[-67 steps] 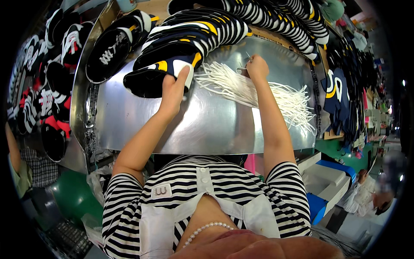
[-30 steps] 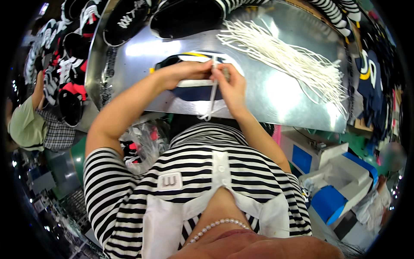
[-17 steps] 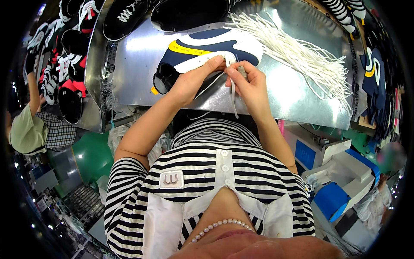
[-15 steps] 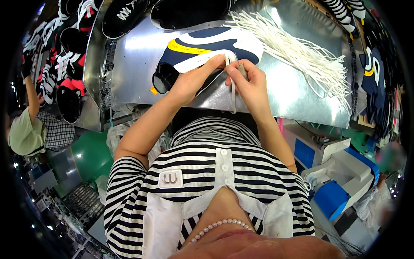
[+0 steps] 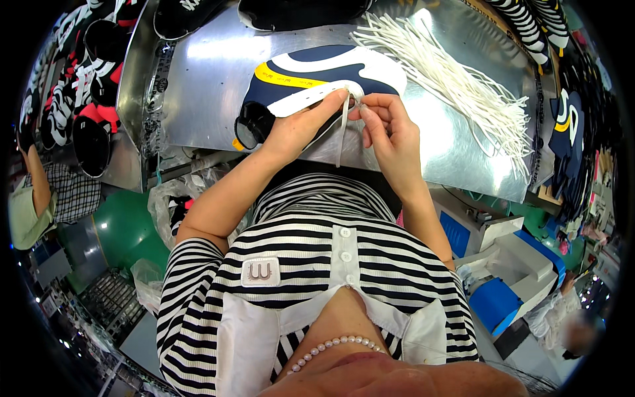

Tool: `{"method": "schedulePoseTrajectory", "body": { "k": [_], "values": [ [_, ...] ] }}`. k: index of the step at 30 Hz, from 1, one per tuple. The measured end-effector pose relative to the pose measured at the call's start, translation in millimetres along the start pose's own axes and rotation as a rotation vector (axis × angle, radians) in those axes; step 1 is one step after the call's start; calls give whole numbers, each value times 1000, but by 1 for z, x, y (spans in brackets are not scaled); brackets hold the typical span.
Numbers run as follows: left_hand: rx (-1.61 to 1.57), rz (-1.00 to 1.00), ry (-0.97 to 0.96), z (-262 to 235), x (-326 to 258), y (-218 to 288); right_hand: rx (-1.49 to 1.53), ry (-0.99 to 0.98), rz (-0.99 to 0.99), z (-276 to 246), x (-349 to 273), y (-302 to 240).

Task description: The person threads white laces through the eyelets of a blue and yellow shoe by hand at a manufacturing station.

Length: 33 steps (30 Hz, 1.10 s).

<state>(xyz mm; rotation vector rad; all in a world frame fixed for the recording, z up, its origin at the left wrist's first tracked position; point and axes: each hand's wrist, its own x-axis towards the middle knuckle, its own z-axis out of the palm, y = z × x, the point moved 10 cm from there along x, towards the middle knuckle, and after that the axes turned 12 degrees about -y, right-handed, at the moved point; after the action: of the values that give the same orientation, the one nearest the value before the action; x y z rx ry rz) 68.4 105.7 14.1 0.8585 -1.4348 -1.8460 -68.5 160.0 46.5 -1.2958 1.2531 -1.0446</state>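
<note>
A navy, white and yellow shoe upper (image 5: 301, 83) lies on its side at the near part of the metal table. My left hand (image 5: 301, 132) grips its white eyelet edge, with the thumb near the top of the strip. A white shoelace (image 5: 342, 135) runs from an eyelet there and hangs down between my hands. Just right of that spot, my right hand (image 5: 393, 129) has its thumb and forefinger pinched together at the lace by the eyelet. The exact piece between those fingertips is partly hidden.
A loose bundle of white laces (image 5: 450, 79) spreads across the right of the metal table (image 5: 211, 86). Black shoes (image 5: 297, 14) stand along its far edge. More shoes (image 5: 92, 142) are piled at left, near a co-worker (image 5: 40, 198). Navy uppers (image 5: 570, 126) hang at right.
My right hand has shifted slightly right and its fingers have regripped by the eyelet. The hanging lace has swung left. The view has moved a little; my left hand keeps its hold.
</note>
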Motion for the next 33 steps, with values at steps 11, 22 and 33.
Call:
{"method": "schedulePoseTrajectory", "body": {
  "k": [11,22,33],
  "values": [
    [65,71,-76,-17,7,-59,-113,-30,158,-5,17,10],
    [233,52,-80,-8,5,2,-712,-102,-20,-1,30,-21],
    [478,-106,-129,-14,24,29,255,166,29,-63,19,49]
  ]
}}
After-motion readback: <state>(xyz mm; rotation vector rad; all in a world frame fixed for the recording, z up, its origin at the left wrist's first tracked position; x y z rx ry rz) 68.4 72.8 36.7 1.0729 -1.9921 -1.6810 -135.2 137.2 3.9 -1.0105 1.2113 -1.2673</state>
